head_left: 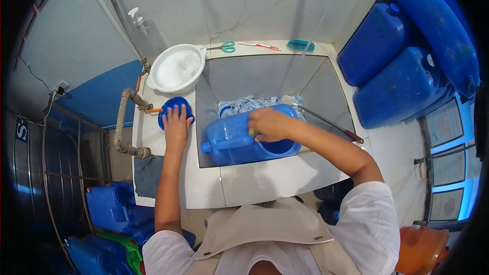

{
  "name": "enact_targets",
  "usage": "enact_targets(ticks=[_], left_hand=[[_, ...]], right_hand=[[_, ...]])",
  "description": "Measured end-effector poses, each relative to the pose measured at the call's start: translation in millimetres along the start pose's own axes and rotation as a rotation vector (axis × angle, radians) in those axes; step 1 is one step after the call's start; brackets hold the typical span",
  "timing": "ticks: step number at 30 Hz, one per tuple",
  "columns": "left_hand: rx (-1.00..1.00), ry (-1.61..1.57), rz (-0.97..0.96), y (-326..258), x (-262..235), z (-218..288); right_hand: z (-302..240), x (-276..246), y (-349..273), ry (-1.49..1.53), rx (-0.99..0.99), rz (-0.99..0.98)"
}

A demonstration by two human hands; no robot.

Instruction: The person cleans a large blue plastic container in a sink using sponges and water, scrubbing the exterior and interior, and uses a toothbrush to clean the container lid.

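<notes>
Head view, person at a tiled wash basin (326, 79) occupying the centre of the frame. A translucent blue jerrycan (239, 140) lies on its side at the basin's lower left corner, its neck pointing left and a round hollow in its side facing the viewer. The right hand (269, 125) rests on top of the jerrycan with fingers curled; a small yellowish item shows under the fingers, too small to identify, and whether the hand grips it cannot be told. The left hand (176, 122), fingers spread flat, presses on a round blue lid (172, 108) on the ledge at centre left. Pale tangled items behind the jerrycan are partly hidden by it and hard to make out. A long-handled tool (331, 124) leans across the basin's right side. Upper centre: a white bowl (175, 69), scissors (224, 47), and a teal brush (300, 46) on the rim. Large blue containers (397, 71) stack at upper right; more sit at lower left.
</notes>
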State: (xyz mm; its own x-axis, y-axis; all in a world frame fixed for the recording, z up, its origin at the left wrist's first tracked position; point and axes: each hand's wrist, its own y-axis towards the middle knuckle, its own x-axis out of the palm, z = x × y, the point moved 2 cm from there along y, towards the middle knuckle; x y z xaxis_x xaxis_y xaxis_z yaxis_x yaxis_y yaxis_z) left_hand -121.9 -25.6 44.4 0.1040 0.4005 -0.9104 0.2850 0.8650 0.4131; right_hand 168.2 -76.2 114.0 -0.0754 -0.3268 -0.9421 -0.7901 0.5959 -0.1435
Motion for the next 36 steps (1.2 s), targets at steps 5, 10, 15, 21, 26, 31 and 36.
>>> enact_targets(ticks=[5,10,15,21,26,31,36], left_hand=[[0.357,-0.616,-0.35,-1,-48,110],[0.343,-0.453,-0.574,5,-15,144],[0.297,-0.498,-0.352,92,-34,229],[0.216,-0.478,-0.296,141,-15,266],[0.344,-0.426,-0.359,150,-26,300],[0.366,-0.403,-0.321,152,-13,283],[0.407,-0.369,-0.329,164,-22,302]], right_hand=[[43,-13,-14,0.088,0.115,-0.041],[82,-22,-35,0.233,0.137,0.18],[206,-92,-71,0.46,0.682,0.143],[207,-74,-23,-0.111,0.4,0.012],[242,-76,-68,-0.027,0.542,0.046],[226,-68,-42,0.102,0.435,-0.039],[279,-65,-77,-0.014,0.684,0.113]])
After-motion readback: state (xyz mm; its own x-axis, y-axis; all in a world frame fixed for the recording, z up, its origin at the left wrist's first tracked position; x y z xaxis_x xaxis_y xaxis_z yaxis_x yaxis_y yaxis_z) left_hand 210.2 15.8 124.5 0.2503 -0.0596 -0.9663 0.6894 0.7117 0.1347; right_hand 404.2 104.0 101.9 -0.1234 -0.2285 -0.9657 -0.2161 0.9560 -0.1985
